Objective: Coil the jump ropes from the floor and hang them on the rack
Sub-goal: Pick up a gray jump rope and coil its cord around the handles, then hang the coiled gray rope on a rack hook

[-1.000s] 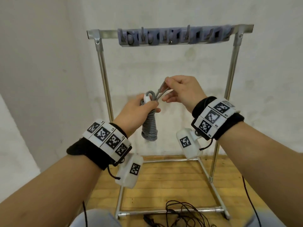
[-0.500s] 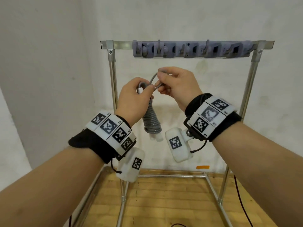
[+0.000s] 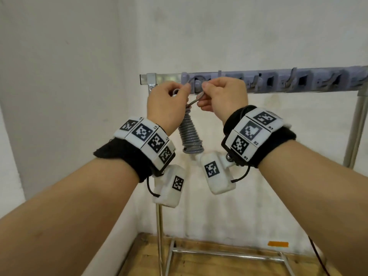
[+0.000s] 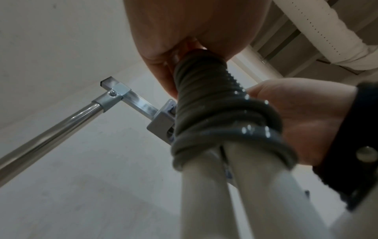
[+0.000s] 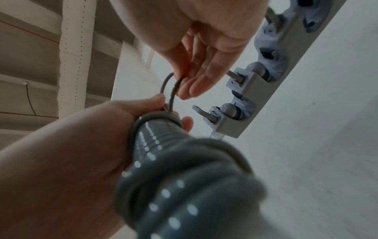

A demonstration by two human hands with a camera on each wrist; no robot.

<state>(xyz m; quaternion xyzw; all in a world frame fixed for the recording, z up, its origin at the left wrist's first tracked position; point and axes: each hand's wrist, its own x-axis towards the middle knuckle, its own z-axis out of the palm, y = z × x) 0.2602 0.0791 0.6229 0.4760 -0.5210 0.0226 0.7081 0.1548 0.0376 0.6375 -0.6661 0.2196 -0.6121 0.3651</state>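
A grey jump rope [image 3: 190, 134] is wound tightly round its two white handles [image 4: 229, 190] into a hanging bundle [image 5: 175, 177]. My left hand [image 3: 169, 102] grips the top of the bundle. My right hand [image 3: 223, 96] pinches a small free loop of the rope [image 5: 170, 90] sticking up from the bundle. Both hands are raised just in front of the left end of the grey hook strip [image 3: 278, 81] on the metal rack [image 3: 157, 226]. The leftmost hooks [image 5: 206, 114] sit a short way beyond my fingers, apart from the loop.
The rack's right post [image 3: 356, 126] stands at the far right, its base bars [image 3: 225, 253] on the wooden floor [image 3: 199, 265]. A white wall lies close behind. A thin dark cable [image 3: 318, 255] trails at the lower right, and orange tape [image 3: 277, 244] marks the skirting.
Both hands have risen with the coiled rope, from mid-height of the rack up to the hook strip's left end. The view has tilted up, so the black rope on the floor is out of sight.
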